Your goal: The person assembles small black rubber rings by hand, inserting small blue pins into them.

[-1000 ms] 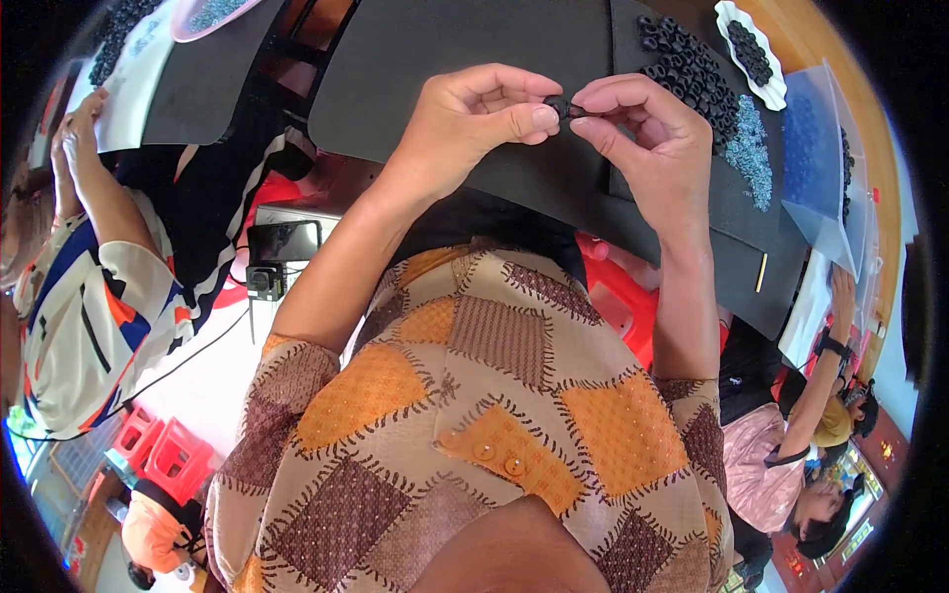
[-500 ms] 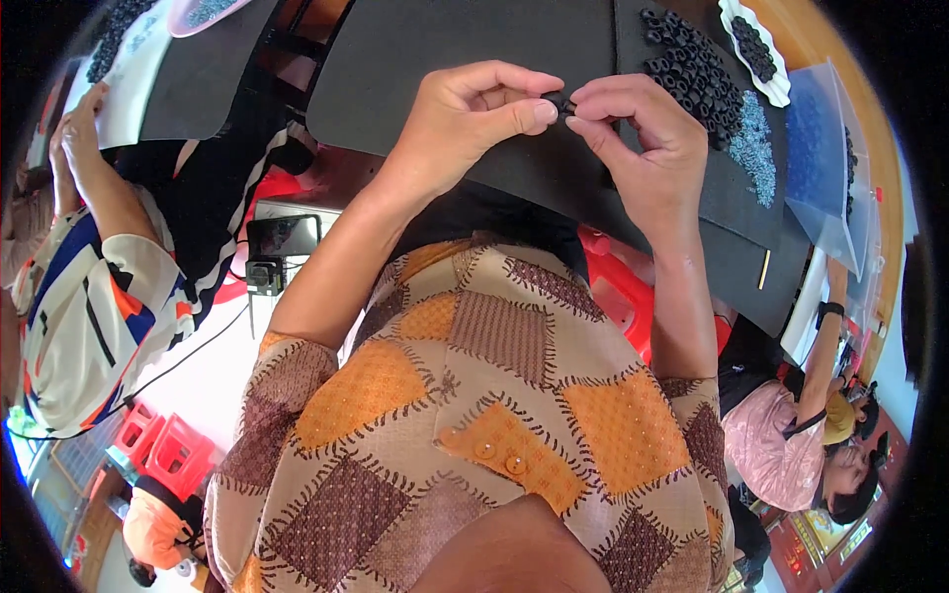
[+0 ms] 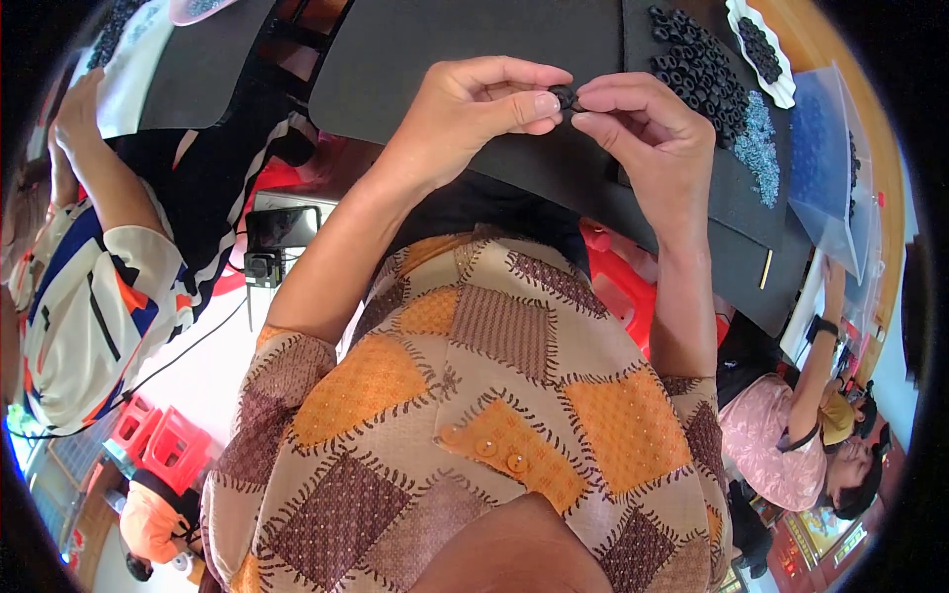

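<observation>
We see two bare hands working just left of a heap of black rings (image 3: 697, 74) on a dark mat (image 3: 751, 219). The left hand (image 3: 484, 109) pinches a small black piece (image 3: 563, 96) between thumb and fingers, left of the heap. The right hand (image 3: 657, 124) has its fingertips at that piece's right side; we cannot tell whether they grasp it. Touching the heap's near right edge are pale blue beads (image 3: 758, 148); just right of it sits a wavy-edged white dish (image 3: 785, 91). Far nearer than the heap, a red panel (image 3: 825, 549) carries markings we cannot read.
</observation>
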The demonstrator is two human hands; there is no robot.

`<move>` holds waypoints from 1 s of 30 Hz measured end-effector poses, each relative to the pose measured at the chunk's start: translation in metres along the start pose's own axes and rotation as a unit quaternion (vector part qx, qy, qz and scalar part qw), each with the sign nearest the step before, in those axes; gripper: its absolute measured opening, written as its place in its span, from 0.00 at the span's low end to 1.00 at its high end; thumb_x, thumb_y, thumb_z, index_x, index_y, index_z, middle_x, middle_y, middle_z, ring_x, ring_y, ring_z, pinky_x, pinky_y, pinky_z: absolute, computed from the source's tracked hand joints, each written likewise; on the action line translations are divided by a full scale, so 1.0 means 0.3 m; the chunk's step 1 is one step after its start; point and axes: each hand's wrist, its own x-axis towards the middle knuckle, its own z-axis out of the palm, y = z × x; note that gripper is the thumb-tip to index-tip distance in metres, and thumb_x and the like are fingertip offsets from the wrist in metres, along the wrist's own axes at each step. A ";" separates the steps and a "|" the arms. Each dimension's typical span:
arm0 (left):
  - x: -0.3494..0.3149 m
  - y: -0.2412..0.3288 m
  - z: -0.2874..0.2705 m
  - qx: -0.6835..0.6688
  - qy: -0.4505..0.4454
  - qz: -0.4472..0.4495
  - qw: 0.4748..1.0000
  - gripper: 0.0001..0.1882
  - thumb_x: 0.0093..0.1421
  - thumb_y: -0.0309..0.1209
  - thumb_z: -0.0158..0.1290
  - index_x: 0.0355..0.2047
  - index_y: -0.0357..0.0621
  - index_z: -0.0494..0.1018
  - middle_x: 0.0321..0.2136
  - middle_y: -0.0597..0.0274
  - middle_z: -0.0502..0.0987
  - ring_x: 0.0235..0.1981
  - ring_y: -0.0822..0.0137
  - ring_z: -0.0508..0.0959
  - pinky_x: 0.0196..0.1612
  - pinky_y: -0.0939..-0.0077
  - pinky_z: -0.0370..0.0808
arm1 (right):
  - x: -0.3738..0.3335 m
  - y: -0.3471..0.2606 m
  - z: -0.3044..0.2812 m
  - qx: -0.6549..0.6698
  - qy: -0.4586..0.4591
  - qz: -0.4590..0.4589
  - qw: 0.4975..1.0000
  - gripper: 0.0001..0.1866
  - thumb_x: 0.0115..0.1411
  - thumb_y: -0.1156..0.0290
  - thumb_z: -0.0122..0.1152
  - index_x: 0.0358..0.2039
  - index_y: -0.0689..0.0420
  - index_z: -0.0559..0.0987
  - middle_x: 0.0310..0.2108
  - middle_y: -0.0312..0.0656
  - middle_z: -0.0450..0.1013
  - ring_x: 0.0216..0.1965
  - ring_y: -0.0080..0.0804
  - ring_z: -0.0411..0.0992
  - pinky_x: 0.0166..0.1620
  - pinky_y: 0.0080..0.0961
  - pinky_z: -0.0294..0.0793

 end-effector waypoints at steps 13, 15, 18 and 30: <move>-0.009 0.023 0.005 0.078 -0.003 0.013 0.997 0.14 0.61 0.27 0.60 0.47 0.40 0.80 0.37 0.63 0.81 0.36 0.75 0.80 0.43 0.83 0.78 | -0.011 0.026 0.007 -0.009 -0.004 -0.014 1.000 0.08 0.51 0.86 0.68 0.32 0.63 0.81 0.37 0.39 0.78 0.39 0.24 0.77 0.43 0.19 0.78; -0.012 0.032 0.005 0.150 -0.003 0.059 0.987 0.12 0.61 0.27 0.61 0.45 0.41 0.81 0.37 0.66 0.80 0.37 0.76 0.79 0.44 0.83 0.76 | -0.011 0.039 0.017 -0.004 -0.001 -0.013 1.000 0.08 0.50 0.85 0.68 0.32 0.63 0.81 0.37 0.39 0.78 0.38 0.23 0.77 0.43 0.19 0.78; -0.009 0.036 0.001 0.189 -0.006 0.105 0.976 0.12 0.60 0.26 0.61 0.45 0.40 0.81 0.37 0.68 0.80 0.38 0.76 0.78 0.45 0.82 0.75 | -0.016 0.057 0.037 -0.010 0.014 0.002 1.000 0.09 0.50 0.85 0.69 0.33 0.62 0.81 0.35 0.39 0.79 0.37 0.23 0.78 0.42 0.20 0.79; -0.008 0.046 -0.040 0.345 0.054 0.100 0.932 0.08 0.59 0.22 0.60 0.40 0.39 0.80 0.33 0.68 0.80 0.35 0.80 0.79 0.41 0.84 0.78 | 0.036 0.106 0.127 -0.130 0.034 0.000 0.991 0.12 0.48 0.80 0.70 0.35 0.58 0.80 0.29 0.38 0.81 0.31 0.23 0.80 0.38 0.20 0.79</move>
